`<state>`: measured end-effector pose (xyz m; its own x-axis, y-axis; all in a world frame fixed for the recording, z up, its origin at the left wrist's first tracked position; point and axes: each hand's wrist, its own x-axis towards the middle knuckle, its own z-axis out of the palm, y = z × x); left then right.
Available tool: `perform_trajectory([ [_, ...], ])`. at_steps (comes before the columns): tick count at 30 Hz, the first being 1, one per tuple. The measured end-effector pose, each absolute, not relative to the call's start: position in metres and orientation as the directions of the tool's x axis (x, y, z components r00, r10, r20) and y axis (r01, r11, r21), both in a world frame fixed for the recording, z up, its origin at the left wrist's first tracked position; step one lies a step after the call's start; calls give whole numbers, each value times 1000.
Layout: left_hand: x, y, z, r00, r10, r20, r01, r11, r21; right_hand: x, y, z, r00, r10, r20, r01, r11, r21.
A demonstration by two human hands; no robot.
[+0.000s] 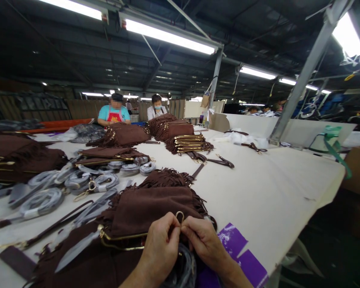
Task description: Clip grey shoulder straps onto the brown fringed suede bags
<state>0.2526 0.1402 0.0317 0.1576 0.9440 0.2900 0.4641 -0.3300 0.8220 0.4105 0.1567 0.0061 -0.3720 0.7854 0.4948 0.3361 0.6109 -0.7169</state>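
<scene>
My left hand (161, 245) and my right hand (204, 241) meet over a brown fringed bag (156, 204), both with thumb and fingers pinched. Between the fingertips a gold metal clip (180, 216) stands up, its lower end hidden. Below my hands lies a coiled strap (186, 266) in clear plastic, partly covered by them. The bag's gold zipper (123, 238) gapes to the left of my left hand. Under my right forearm, purple printed sheets (248, 262) rest on the table.
Coiled plastic-wrapped straps (42, 202) spread across the left of the white table (252, 192). Stacked brown bags (189, 142) stand farther back, with loose straps (220, 161) beside them. Two people sit at the far side. A metal post (300, 80) rises at the right.
</scene>
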Motion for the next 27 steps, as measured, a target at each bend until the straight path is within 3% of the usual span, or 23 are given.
perform_trajectory([
  [5,253,142,26,190,938,290,511,-347,787,410,162,2,-412,763,498,341,636,-692],
  [9,250,146,34,217,946,239,444,-314,839,409,157,7,-351,787,508,356,614,-705],
  [12,233,145,51,297,921,251,419,-361,833,413,137,20,-300,693,656,457,708,-538],
  [15,201,137,65,393,872,292,586,-483,651,420,110,27,-509,496,704,509,833,-218],
  [19,163,129,65,487,851,196,817,-524,242,421,90,4,-741,294,604,462,876,140],
  [23,155,132,61,494,856,152,865,-502,13,411,93,-29,-696,392,602,590,790,168],
  [27,159,140,75,437,879,192,898,-439,-35,407,94,-28,-735,397,551,552,822,144],
])
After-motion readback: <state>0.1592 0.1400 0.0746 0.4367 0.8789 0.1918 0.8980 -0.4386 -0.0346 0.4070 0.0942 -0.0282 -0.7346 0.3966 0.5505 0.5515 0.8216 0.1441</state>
